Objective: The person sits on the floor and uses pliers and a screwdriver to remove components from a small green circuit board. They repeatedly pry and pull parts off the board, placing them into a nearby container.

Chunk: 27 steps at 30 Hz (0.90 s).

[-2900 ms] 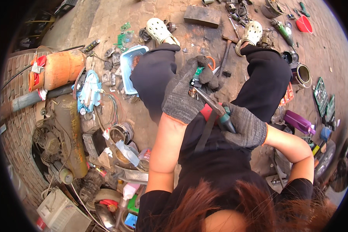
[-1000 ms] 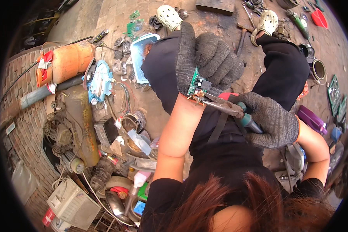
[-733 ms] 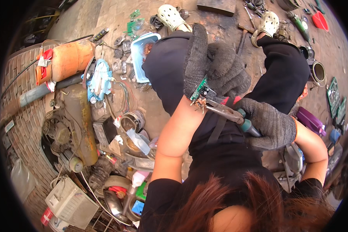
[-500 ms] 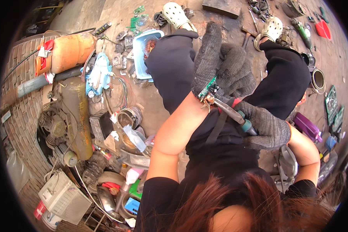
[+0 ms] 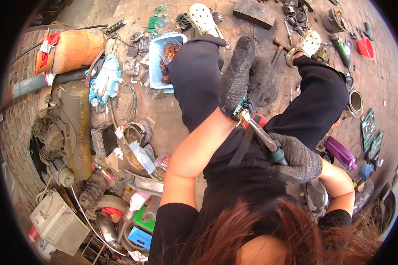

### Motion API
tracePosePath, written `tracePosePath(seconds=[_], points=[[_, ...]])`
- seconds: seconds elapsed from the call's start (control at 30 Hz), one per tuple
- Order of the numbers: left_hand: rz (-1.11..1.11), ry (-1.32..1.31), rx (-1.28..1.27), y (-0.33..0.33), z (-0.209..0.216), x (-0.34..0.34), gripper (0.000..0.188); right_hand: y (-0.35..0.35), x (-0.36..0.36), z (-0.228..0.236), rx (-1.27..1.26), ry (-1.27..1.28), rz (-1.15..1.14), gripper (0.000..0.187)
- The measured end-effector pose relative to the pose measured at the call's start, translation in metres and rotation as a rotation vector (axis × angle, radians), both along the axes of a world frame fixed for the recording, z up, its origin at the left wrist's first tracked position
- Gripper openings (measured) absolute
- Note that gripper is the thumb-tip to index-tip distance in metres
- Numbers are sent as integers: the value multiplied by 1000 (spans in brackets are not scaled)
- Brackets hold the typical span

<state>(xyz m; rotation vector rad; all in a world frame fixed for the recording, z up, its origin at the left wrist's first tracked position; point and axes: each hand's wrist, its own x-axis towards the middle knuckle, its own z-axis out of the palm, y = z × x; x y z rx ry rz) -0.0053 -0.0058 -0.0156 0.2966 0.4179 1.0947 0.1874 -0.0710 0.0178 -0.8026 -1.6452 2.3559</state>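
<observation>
My left hand, in a dark grey knit glove, is closed on a small green circuit board with black and copper-coloured parts. Only the board's lower end shows past the glove; the fingers hide the rest. In my gloved right hand are pliers with teal-and-black grips, their metal jaws pointing up and left. The jaw tips meet the copper-coloured part at the board's edge; whether they grip it cannot be seen. Both hands are over my lap, between my knees.
A light blue basin of copper-coloured scrap sits beside my left knee. Farther left are an orange gas cylinder and a rusty compressor tank. A hammer lies ahead; green boards and a purple part lie right.
The board has turned a little in my left hand, showing more of the copper-coloured part. The pliers have tilted slightly steeper, their jaws still at the board. The whole view has shifted slightly.
</observation>
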Motion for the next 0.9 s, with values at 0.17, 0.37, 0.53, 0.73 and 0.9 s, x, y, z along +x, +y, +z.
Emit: tracePosePath(seconds=[0.17, 0.37, 0.53, 0.73, 0.9], points=[[296, -87, -464, -1, 22, 1, 59, 6, -1, 10, -3, -96, -10, 44], [32, -727, -385, -10, -1, -8, 53, 14, 0, 19, 155, -159, -59, 52], [85, -737, -360, -15, 3, -6, 50, 14, 1, 19, 526, -173, -29, 48], [171, -484, -531, -16, 4, -2, 46, 19, -6, 29, 1060, -437, -132, 32], [112, -588, -303, -17, -6, -2, 50, 21, -2, 28, 1082, -424, -179, 26]])
